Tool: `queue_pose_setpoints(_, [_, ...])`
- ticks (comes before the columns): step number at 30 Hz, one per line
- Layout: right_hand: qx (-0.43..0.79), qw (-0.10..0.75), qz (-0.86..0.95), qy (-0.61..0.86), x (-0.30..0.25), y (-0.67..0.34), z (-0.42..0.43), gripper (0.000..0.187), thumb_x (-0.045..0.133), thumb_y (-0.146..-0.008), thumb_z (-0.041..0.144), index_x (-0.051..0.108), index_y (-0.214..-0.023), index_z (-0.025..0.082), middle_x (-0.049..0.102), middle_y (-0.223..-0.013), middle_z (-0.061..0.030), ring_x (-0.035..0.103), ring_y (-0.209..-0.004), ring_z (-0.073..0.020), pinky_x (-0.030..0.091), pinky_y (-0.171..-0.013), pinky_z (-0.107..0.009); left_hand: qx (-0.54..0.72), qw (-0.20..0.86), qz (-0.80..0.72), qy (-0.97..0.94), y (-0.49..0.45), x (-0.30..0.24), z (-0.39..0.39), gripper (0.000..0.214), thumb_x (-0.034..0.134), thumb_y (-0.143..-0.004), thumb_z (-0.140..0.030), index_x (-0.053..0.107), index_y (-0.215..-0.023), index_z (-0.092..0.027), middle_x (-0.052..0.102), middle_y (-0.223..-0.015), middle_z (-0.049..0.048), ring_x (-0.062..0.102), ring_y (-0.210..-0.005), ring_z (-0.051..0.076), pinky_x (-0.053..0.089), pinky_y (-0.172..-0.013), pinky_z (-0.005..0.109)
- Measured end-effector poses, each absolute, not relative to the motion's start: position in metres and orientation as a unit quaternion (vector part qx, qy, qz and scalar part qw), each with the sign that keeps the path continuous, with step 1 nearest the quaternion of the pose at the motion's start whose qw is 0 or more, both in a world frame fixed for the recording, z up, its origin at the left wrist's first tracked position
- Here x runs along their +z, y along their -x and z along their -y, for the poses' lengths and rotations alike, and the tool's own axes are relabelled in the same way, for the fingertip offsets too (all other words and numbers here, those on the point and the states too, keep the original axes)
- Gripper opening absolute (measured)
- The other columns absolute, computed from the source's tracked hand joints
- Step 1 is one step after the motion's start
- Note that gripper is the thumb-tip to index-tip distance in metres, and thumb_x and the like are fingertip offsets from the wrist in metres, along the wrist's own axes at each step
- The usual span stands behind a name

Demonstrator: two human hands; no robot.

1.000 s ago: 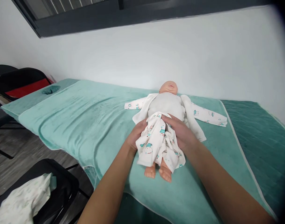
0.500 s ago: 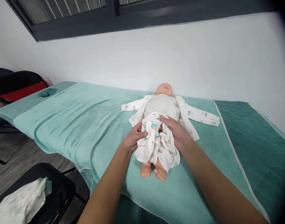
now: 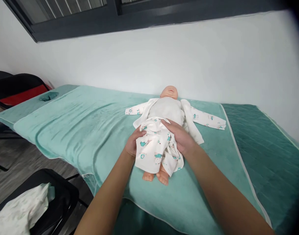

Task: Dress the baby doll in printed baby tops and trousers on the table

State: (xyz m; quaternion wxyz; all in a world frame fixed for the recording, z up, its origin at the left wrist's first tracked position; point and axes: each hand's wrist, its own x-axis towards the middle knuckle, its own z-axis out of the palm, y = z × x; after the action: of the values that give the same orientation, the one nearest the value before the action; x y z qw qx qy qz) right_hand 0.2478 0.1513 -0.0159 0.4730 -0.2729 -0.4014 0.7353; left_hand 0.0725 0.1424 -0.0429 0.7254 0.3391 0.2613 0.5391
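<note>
A baby doll [image 3: 166,109] lies on its back, head toward the wall and bare feet [image 3: 162,175] toward me. An open white baby top [image 3: 209,119] with printed sleeves is spread under it, both sleeves stretched outward. White baby pants [image 3: 151,143] with teal prints lie loosely over its hips and legs. My left hand [image 3: 135,141] pinches the pants at their left edge near the waist, thumb on top. My right hand [image 3: 178,135] grips them at the right side of the waist; its fingertips are hidden under the cloth.
A light teal cover [image 3: 102,120] lies on the massage bed, whose face hole [image 3: 48,96] shows at the far left. Folded printed cloth [image 3: 24,207] rests on a black chair [image 3: 63,195] at lower left. A white wall [image 3: 139,62] rises behind.
The pants' front has been smoothed and spread flatter, its left leg panel now hanging lower over the doll's feet. Both hands remain at the waist sides. The view has shifted slightly.
</note>
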Motion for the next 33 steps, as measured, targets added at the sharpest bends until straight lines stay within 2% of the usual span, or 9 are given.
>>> queue_pose_setpoints(3, [0.72,0.429,0.468,0.28,-0.009,-0.252,-0.148,0.042,0.069,-0.084,0.048,0.066,-0.115,0.021,0.073,-0.1,-0.0053,0.068,-0.09,-0.0209,0.052,-0.081,-0.033,0.561,0.721,-0.262,-0.311,-0.073,-0.046,-0.142,0.038,0.072,-0.069,-0.02,0.067,-0.106,-0.015,0.075,-0.086,0.0058,0.072,-0.07,0.022,0.057,-0.069,0.031])
queue_pose_setpoints(5, [0.699,0.356,0.561,0.263,-0.002,-0.255,-0.146,0.042,0.073,-0.08,0.045,0.067,-0.114,0.021,0.072,-0.102,-0.0041,0.066,-0.095,-0.0211,0.051,-0.084,-0.033,0.566,0.722,-0.271,-0.29,-0.072,-0.049,-0.141,0.029,0.072,-0.068,-0.022,0.068,-0.097,-0.015,0.075,-0.079,0.0048,0.072,-0.067,0.023,0.057,-0.07,0.033])
queue_pose_setpoints(7, [0.67,0.269,0.649,0.241,0.004,-0.258,-0.144,0.042,0.08,-0.074,0.039,0.07,-0.11,0.02,0.072,-0.102,-0.0028,0.065,-0.098,-0.0217,0.05,-0.086,-0.033,0.55,0.734,-0.282,-0.281,-0.07,-0.052,-0.141,0.027,0.071,-0.069,-0.026,0.068,-0.093,-0.015,0.075,-0.077,0.006,0.073,-0.072,0.026,0.058,-0.073,0.037])
queue_pose_setpoints(9, [0.656,0.23,0.68,0.233,0.006,-0.258,-0.142,0.04,0.081,-0.072,0.037,0.071,-0.106,0.02,0.072,-0.103,-0.0027,0.065,-0.098,-0.0218,0.049,-0.086,-0.033,0.528,0.748,-0.29,-0.279,-0.069,-0.053,-0.14,0.03,0.071,-0.07,-0.03,0.069,-0.095,-0.014,0.075,-0.08,0.0079,0.073,-0.081,0.031,0.058,-0.077,0.041])
queue_pose_setpoints(12, [0.692,0.298,0.604,0.26,0.001,-0.256,-0.141,0.038,0.075,-0.078,0.041,0.07,-0.108,0.019,0.072,-0.105,-0.0047,0.066,-0.097,-0.0212,0.05,-0.086,-0.034,0.521,0.755,-0.289,-0.275,-0.069,-0.053,-0.139,0.037,0.071,-0.07,-0.035,0.069,-0.1,-0.014,0.076,-0.087,0.0097,0.072,-0.093,0.033,0.057,-0.083,0.044])
queue_pose_setpoints(16, [0.738,0.407,0.455,0.288,-0.01,-0.251,-0.144,0.04,0.076,-0.077,0.043,0.069,-0.107,0.017,0.074,-0.096,-0.0071,0.069,-0.085,-0.021,0.053,-0.078,-0.033,0.554,0.728,-0.278,-0.293,-0.072,-0.053,-0.14,0.052,0.077,-0.067,-0.046,0.068,-0.108,-0.014,0.075,-0.097,0.0117,0.069,-0.103,0.033,0.055,-0.087,0.042])
queue_pose_setpoints(21, [0.73,0.481,0.39,0.288,-0.015,-0.247,-0.146,0.035,0.076,-0.077,0.045,0.068,-0.098,0.018,0.074,-0.087,-0.005,0.069,-0.08,-0.0211,0.054,-0.073,-0.032,0.523,0.714,-0.257,-0.388,-0.07,-0.054,-0.142,0.065,0.088,-0.05,-0.036,0.069,-0.108,-0.013,0.075,-0.096,0.0124,0.071,-0.092,0.033,0.057,-0.071,0.033])
queue_pose_setpoints(27, [0.725,0.49,0.396,0.281,-0.013,-0.244,-0.142,0.038,0.072,-0.081,0.049,0.067,-0.105,0.021,0.074,-0.09,-0.0042,0.069,-0.083,-0.0213,0.054,-0.073,-0.032,0.472,0.727,-0.291,-0.405,-0.069,-0.051,-0.14,0.059,0.084,-0.054,-0.02,0.068,-0.11,-0.01,0.076,-0.09,0.0127,0.073,-0.075,0.028,0.056,-0.064,0.031])
queue_pose_setpoints(33, [0.696,0.442,0.474,0.31,-0.012,-0.247,-0.142,0.04,0.069,-0.082,0.052,0.069,-0.108,0.021,0.074,-0.095,-0.0043,0.068,-0.086,-0.021,0.052,-0.075,-0.032,0.535,0.727,-0.271,-0.336,-0.072,-0.048,-0.139,0.05,0.078,-0.06,-0.022,0.069,-0.108,-0.012,0.076,-0.09,0.0103,0.073,-0.083,0.029,0.058,-0.077,0.037])
